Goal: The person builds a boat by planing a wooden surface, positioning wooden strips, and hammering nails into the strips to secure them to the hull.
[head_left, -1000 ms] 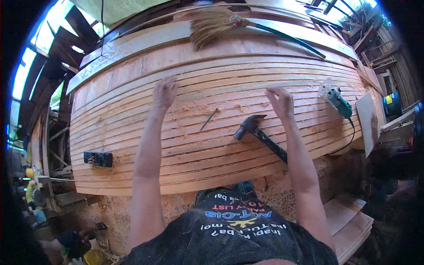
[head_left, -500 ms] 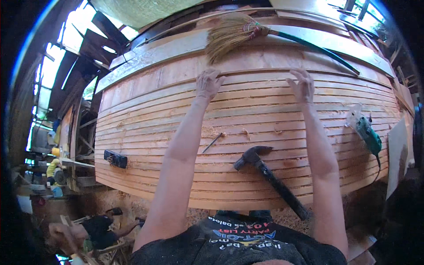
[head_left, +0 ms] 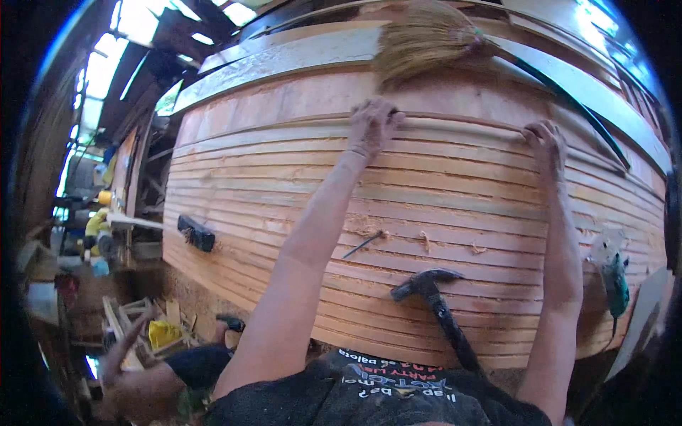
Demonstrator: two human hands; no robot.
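Observation:
My left hand point(head_left: 374, 129) and my right hand point(head_left: 546, 144) reach across a row of long wooden strips point(head_left: 455, 186). Both have their fingers curled over the far wooden strip point(head_left: 462, 125), well apart from each other. Just beyond the left hand lies a straw broom point(head_left: 419, 46), its dark handle slanting down past the right hand. Between my forearms rest a claw hammer point(head_left: 435, 298) with a black handle and a thin metal rod point(head_left: 363, 245). Curled wood shavings point(head_left: 426, 241) are scattered over the strips.
A green power tool point(head_left: 615, 284) with a clear guard lies right of my right forearm, its cord hanging down. A dark block-shaped tool point(head_left: 196, 233) sits on the left end. Another person point(head_left: 167, 373) is low at the left, near wooden frames and a yellow item point(head_left: 164, 334).
Both hands have gone from hovering with fingers spread to curling over the far strip. My right hand is now farther from the left. The whole view has shifted and tilted.

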